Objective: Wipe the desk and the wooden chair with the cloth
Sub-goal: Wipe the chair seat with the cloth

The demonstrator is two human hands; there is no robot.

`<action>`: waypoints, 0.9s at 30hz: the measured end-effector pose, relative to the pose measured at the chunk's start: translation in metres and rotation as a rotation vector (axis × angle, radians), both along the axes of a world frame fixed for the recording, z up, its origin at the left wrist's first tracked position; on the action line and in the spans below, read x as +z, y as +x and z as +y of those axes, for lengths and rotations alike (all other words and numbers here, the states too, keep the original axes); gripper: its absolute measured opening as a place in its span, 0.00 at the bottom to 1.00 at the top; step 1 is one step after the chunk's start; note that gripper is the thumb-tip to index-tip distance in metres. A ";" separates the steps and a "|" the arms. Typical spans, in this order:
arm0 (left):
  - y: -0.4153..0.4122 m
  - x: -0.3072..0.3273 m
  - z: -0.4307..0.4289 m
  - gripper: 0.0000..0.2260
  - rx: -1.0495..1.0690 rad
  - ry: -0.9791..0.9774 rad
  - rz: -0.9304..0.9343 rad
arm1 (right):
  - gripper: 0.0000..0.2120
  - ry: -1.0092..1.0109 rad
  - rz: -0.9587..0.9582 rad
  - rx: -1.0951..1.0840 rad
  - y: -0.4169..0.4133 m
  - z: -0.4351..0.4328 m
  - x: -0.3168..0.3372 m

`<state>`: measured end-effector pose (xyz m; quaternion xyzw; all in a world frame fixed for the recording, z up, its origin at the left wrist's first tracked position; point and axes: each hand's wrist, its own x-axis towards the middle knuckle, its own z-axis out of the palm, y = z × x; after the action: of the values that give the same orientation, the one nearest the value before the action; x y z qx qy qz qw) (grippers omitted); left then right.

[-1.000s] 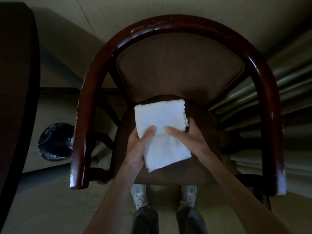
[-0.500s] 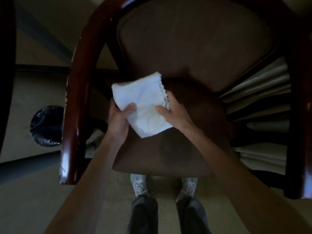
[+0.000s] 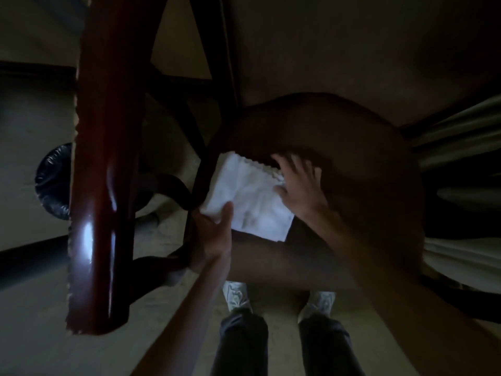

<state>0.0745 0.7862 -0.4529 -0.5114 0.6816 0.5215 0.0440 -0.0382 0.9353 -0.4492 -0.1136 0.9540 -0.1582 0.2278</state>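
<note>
A folded white cloth (image 3: 249, 196) lies at the left edge of the brown seat (image 3: 339, 147) of the wooden chair. My left hand (image 3: 211, 240) grips the cloth's near left corner, thumb on top. My right hand (image 3: 301, 185) rests on the cloth's right edge with its fingers spread; blur hides whether they pinch it. The chair's glossy red-brown left armrest (image 3: 103, 185) runs down the left of the view. The desk is out of view.
A black bin with a plastic liner (image 3: 54, 183) stands on the floor behind the armrest. Pale folded items (image 3: 461, 147) are stacked to the right of the chair. My shoes (image 3: 235, 294) and trouser legs stand in front of the seat.
The cloth and both hands have slid from the seat's middle to its left edge. The camera has dropped much closer to the chair, so the backrest top has left the view.
</note>
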 end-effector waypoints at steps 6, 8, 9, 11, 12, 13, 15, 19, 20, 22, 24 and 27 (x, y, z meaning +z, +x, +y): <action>-0.004 0.006 -0.006 0.17 0.052 -0.134 -0.021 | 0.30 -0.094 0.254 0.515 0.080 -0.041 -0.011; -0.001 0.002 -0.018 0.19 -0.034 -0.167 -0.064 | 0.37 -0.034 0.199 0.544 0.081 -0.045 -0.019; 0.001 0.001 -0.021 0.20 -0.062 -0.196 -0.083 | 0.40 -0.003 0.188 0.542 0.075 -0.043 -0.023; 0.005 -0.003 -0.028 0.19 -0.042 -0.222 -0.052 | 0.43 -0.004 0.187 0.524 0.062 -0.041 -0.030; 0.007 -0.007 -0.030 0.18 -0.024 -0.212 -0.031 | 0.40 -0.028 0.197 0.508 0.058 -0.042 -0.032; 0.008 -0.010 -0.032 0.18 -0.011 -0.192 -0.013 | 0.36 -0.059 0.217 0.487 0.056 -0.045 -0.034; 0.011 -0.011 -0.035 0.15 0.047 -0.129 0.050 | 0.31 -0.095 0.251 0.427 0.051 -0.056 -0.036; 0.007 -0.004 -0.040 0.17 0.191 -0.068 0.085 | 0.30 -0.050 0.184 0.456 0.070 -0.061 -0.037; 0.003 0.001 -0.042 0.20 0.213 -0.067 0.090 | 0.30 -0.072 0.152 0.530 0.088 -0.054 -0.038; -0.006 0.009 -0.047 0.24 0.205 -0.115 0.088 | 0.31 -0.184 0.034 0.661 0.130 -0.037 -0.034; -0.012 0.013 -0.048 0.23 0.170 -0.197 0.084 | 0.32 -0.211 -0.054 0.793 0.150 -0.024 -0.037; -0.019 0.008 -0.043 0.20 0.189 -0.214 0.102 | 0.31 -0.225 0.031 0.879 0.130 -0.017 -0.051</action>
<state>0.0557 0.7428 -0.4454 -0.5479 0.6833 0.4731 -0.0946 0.0918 0.9180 -0.5000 -0.5341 0.7955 -0.1474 0.2452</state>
